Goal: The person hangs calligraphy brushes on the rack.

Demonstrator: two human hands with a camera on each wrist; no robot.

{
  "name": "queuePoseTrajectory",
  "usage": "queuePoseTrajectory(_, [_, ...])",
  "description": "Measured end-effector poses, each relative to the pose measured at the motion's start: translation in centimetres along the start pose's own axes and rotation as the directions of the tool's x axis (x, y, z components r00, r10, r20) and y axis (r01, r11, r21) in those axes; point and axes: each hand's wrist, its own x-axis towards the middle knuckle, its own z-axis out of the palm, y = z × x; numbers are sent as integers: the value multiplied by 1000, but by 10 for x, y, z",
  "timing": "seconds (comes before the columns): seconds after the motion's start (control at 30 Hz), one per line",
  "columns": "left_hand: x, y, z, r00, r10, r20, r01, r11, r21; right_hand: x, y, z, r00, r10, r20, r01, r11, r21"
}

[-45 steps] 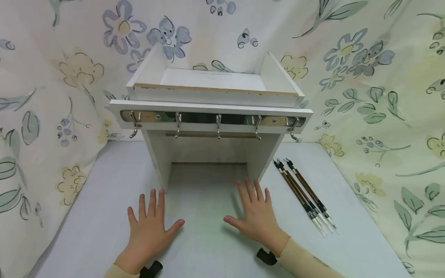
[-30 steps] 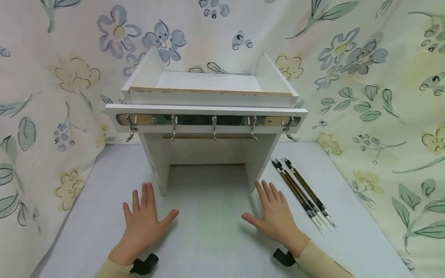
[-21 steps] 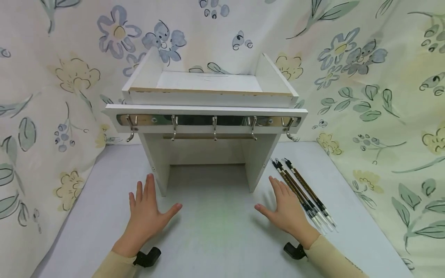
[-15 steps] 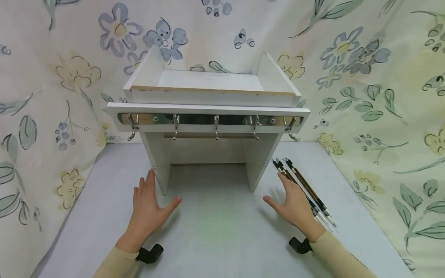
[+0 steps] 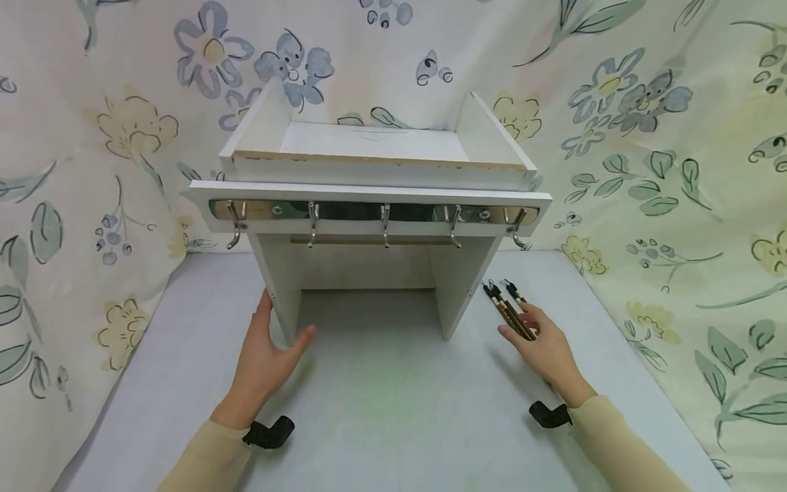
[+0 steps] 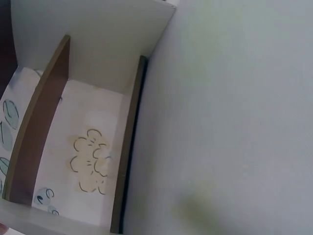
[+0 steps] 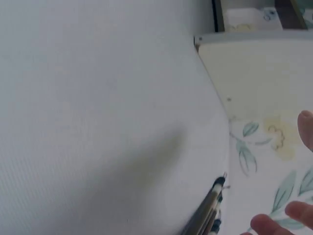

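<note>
A white shelf unit [image 5: 369, 193] with a metal hook rail stands at the back middle in the head view. My left hand [image 5: 261, 372] is beside its left side panel, thumb spread and fingers extended; whether the fingertips touch the panel cannot be told. In the left wrist view, only a fingertip [image 6: 3, 228] shows at the lower left edge. To the right of the shelf, my right hand [image 5: 550, 352] hovers over several calligraphy brushes [image 5: 504, 309], fingers slightly bent and covering their lower parts. The right wrist view shows the brushes [image 7: 208, 210] with fingertips [image 7: 266, 225] apart from them.
White table [image 5: 381, 410] spreads in front of the shelf. A floral cloth [image 5: 652, 171] hangs behind and at both sides. Metal hooks [image 5: 386, 225] jut forward from the shelf's front. Black wrist-worn pieces [image 5: 270, 432] sit under both wrists.
My right hand has moved right, from before the shelf's right panel to over the brushes, fingers bending. My left hand has turned onto its edge and moved closer to the left panel.
</note>
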Motion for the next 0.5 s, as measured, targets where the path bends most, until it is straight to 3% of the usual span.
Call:
queuePoseTrajectory(0.1, [2,1,-1,999,-32,2,32,999,-40,5,11,-5,999,32,5,-32,999,22])
queuePoseTrajectory(0.3, [9,-1,-1,1000,14,-7,-15,988,-153,17,38,-17,995,97,3,-97,995,38])
queuePoseTrajectory(0.5, [16,-3,0,1000,7,-24,-11,985,-174,23,57,-27,985,168,39,-171,981,87])
